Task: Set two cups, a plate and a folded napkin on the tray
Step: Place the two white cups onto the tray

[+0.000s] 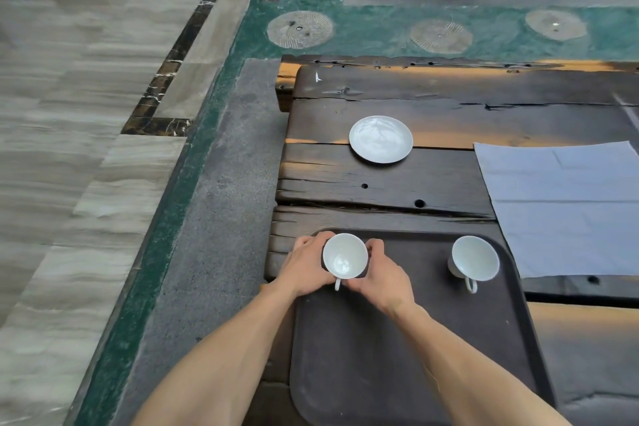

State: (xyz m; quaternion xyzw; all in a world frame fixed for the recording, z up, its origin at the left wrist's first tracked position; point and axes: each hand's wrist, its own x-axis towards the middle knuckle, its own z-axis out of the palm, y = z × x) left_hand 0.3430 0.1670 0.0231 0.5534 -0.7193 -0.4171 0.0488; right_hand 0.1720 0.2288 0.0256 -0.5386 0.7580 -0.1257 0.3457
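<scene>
Both hands meet at the far left corner of the dark tray [397, 356], cupped around 1 white cup [345, 255]. The left hand [306, 264] wraps the cup's left side with fingers curled around the far rim, and the right hand [382, 275] curls round its right side, thumb near the small handle that points back toward the person. The cup stands upright, mouth open to the camera; whether its base rests on the tray or is held just above it cannot be told.

A 2nd white cup [474, 258] stands upright at the tray's far right corner, well apart from the first, its handle also turned toward the person. No hand touches it.

The tray lies on a dark, weathered wooden tabletop [380, 183] of cracked planks. Beyond the tray, on the tabletop, sits 1 white plate [381, 139], empty and apart from everything else. To the right of the plate, a pale blue-grey napkin [567, 204] lies spread flat and unfolded on the tabletop, its near left corner just beside the tray's far right corner.

Left of the tabletop runs a grey stone floor [214, 218] edged with a green band.
</scene>
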